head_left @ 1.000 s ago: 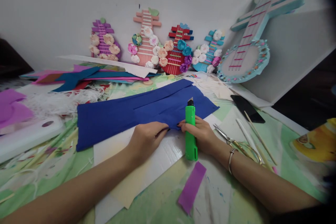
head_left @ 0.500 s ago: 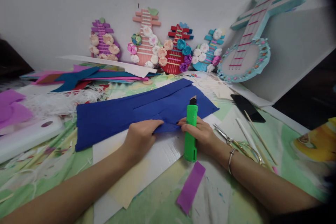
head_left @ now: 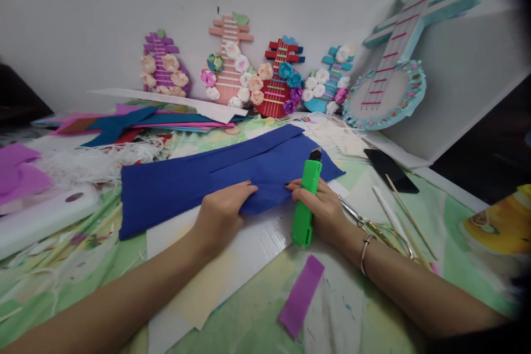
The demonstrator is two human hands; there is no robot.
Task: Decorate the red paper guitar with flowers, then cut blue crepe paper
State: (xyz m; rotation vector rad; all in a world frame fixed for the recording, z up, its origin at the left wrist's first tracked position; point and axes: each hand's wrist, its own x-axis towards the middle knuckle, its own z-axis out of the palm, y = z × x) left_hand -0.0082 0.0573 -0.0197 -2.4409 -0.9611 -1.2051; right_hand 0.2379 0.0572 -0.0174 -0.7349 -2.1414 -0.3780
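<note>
A folded sheet of dark blue crepe paper (head_left: pixel 182 177) lies slantwise across the table, partly over a white board (head_left: pixel 249 249). My left hand (head_left: pixel 224 213) pinches the near edge of the blue paper between thumb and fingers. A bright green utility knife (head_left: pixel 307 202) with its blade tip out, pointing up and away, is held in my right hand (head_left: pixel 327 210). The fingertips of that hand also touch the blue paper's near edge, to the right of my left hand. Gold-handled scissors (head_left: pixel 373 229) lie beside my right wrist.
Several paper-decorated toy guitars (head_left: pixel 277 77) lean against the wall. White shredded strips (head_left: pixel 99 160) and coloured sheets (head_left: pixel 136 121) lie at the left, near a white glue gun-like object (head_left: pixel 50 215). A black phone (head_left: pixel 392 171), thin sticks (head_left: pixel 410 215) and a purple strip (head_left: pixel 302 296) lie around.
My right hand has shifted slightly right, and the knife in it now leans more to the right. The blue paper's near edge between my hands is spread a little wider.
</note>
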